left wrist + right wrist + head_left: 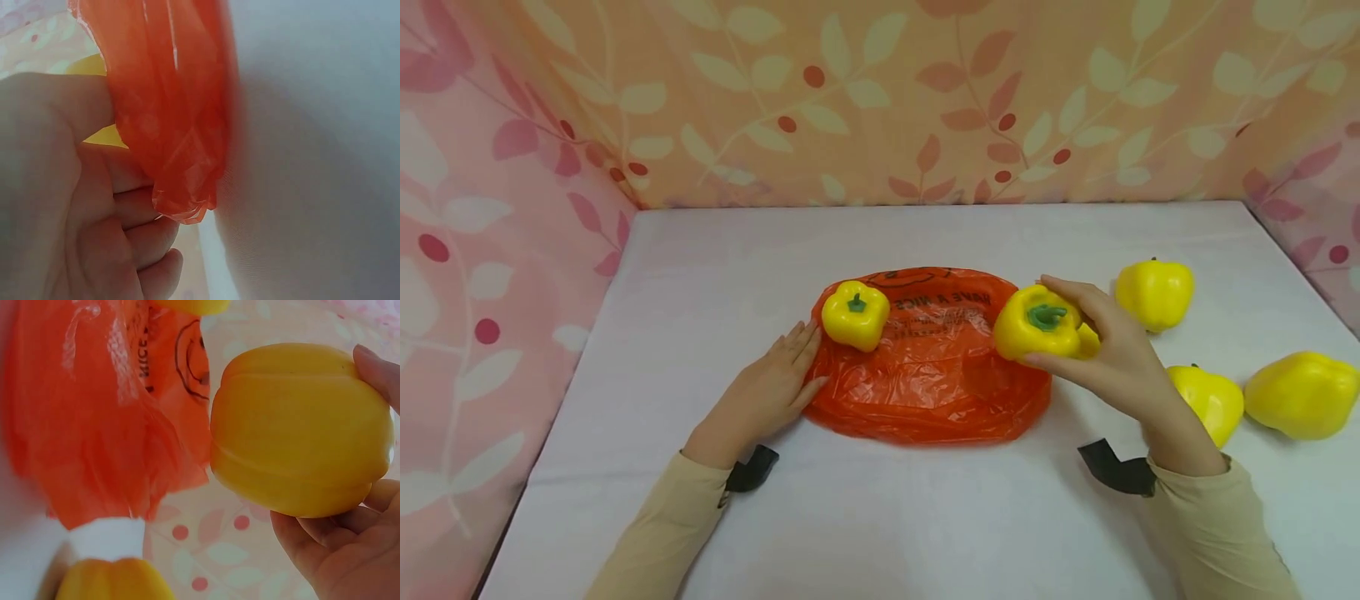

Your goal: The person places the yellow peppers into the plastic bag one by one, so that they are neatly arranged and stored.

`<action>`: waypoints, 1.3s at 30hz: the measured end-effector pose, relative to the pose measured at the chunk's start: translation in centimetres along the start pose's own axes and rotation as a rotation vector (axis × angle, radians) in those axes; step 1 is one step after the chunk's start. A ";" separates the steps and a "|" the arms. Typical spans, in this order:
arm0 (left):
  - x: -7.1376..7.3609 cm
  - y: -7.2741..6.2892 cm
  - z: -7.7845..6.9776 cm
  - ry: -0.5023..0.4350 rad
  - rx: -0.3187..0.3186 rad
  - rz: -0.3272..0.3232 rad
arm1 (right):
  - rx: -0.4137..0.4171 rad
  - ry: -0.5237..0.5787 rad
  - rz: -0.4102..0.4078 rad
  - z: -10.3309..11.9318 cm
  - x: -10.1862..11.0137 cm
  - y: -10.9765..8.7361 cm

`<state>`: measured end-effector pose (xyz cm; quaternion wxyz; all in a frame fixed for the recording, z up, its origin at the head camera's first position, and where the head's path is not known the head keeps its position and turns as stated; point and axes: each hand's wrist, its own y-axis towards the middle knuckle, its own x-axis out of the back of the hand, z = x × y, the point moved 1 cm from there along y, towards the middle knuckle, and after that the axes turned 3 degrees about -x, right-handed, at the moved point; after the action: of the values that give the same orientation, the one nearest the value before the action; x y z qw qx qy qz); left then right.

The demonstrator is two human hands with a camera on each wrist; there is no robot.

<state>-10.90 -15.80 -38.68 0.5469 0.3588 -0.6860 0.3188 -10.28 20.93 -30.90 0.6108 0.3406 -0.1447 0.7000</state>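
Observation:
A red plastic bag [917,383] with dark printing lies spread on the table in the head view. One yellow bell pepper [850,321] with a green stem sits on its left part. My left hand [771,379] rests at the bag's left edge, its fingers extended along the side and the thumb touching the plastic. Over the bag's right edge my right hand [1112,350] grips a second yellow bell pepper [1030,333] between thumb and fingers, stem facing up. The right wrist view shows this bell pepper [300,431] held beside the bag [94,412].
To the right on the white-covered table [880,517] are further yellow peppers: one at the back [1153,293], one partly behind the right forearm [1210,404], and one lying on its side [1300,396]. Leaf-patterned cloth [880,108] walls the back and sides.

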 end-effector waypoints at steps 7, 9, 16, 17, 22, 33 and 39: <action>0.0 0.2 0.1 0.000 -0.007 -0.007 | 0.057 0.015 0.039 0.2 -1.1 1.2; 0.1 0.3 0.2 0.003 -0.013 -0.017 | 0.074 0.012 0.053 0.3 -1.4 1.5; 0.2 0.2 0.3 0.003 -0.016 -0.022 | 0.124 0.023 0.123 0.9 -2.7 2.7; 0.2 0.2 0.3 0.001 -0.016 -0.022 | 0.128 0.025 0.134 1.0 -2.9 2.9; 0.0 0.3 0.2 -0.002 -0.022 -0.024 | 0.126 0.024 0.177 1.2 -3.9 3.7; -0.1 0.3 0.0 -0.013 -0.014 -0.012 | 0.092 0.028 0.254 0.7 -5.5 4.2; -0.2 0.3 0.1 -0.015 -0.015 -0.014 | 0.071 0.025 0.274 0.4 -6.2 4.5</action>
<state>-11.15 -15.69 -38.92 0.5463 0.3618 -0.6900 0.3073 -14.33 15.06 -33.71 0.4987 0.3301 -0.1574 0.7859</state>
